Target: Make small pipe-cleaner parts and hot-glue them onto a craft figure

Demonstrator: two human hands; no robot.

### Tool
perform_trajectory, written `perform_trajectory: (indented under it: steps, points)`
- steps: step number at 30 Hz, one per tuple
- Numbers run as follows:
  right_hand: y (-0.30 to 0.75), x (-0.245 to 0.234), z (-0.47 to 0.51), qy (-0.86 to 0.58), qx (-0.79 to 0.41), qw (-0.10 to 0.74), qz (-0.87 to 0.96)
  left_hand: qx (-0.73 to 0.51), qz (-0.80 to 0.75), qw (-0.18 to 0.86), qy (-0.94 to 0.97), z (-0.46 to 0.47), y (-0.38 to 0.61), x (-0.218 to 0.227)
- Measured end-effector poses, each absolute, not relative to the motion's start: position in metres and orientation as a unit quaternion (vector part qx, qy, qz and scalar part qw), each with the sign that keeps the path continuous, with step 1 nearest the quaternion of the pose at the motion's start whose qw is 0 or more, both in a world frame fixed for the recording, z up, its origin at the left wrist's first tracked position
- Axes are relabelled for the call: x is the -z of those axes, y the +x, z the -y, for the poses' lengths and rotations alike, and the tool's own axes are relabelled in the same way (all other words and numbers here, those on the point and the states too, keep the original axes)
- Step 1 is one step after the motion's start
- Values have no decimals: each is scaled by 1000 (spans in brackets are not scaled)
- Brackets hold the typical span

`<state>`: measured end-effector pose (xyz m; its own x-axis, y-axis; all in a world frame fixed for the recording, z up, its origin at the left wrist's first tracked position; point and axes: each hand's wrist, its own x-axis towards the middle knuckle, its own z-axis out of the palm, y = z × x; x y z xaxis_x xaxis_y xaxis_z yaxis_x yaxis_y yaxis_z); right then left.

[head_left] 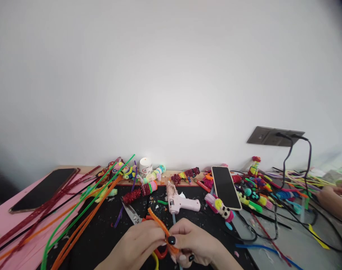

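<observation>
An orange pipe cleaner (157, 219) is bent in front of me, held between both hands. My left hand (141, 240) has its fingers closed on it from the left; the fingertips are partly hidden. My right hand (195, 242), with dark nail polish, pinches it between thumb and fingers. Just beyond the hands lies a pair of scissors (133, 215), its handles partly covered. A pale pink glue gun (184, 203) rests beyond my right hand, a glue stick (174, 219) reaching towards me. Left of it lies a dark red pipe-cleaner figure (134, 195).
Long red, green and orange pipe cleaners (83, 221) spread across the left. A phone (44, 189) lies left, another phone (226, 187) right. A paper cup (145, 167) stands by the wall. Black cables (285, 168) run from a wall socket (272, 135). Another person's hand (334, 200) is far right.
</observation>
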<state>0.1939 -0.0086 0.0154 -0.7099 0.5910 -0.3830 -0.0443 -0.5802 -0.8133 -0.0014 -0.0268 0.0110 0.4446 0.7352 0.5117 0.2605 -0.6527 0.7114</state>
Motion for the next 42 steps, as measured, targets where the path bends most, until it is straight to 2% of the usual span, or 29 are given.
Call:
perform_trajectory:
  steps: [4,8,11,16,20,28,42]
  points:
    - [190,-16,8,-336,-812,247,408,-418,-395,320,753,21,-1,-11]
    - [189,-13,7,-316,-795,291,428,-430,-423,429,672,16,2,-15]
    - [188,-11,7,-309,-785,300,445,-437,-412,485,635,14,3,-17]
    - [187,-13,9,-301,-771,292,479,-379,-402,512,657,16,2,-19]
    - [187,-15,11,-312,-747,274,519,-315,-406,482,710,20,4,-23]
    - [189,-10,13,-343,-694,226,592,-264,-401,444,756,22,6,-31]
    - [184,-11,13,-349,-720,269,537,-308,-410,364,777,20,6,-30]
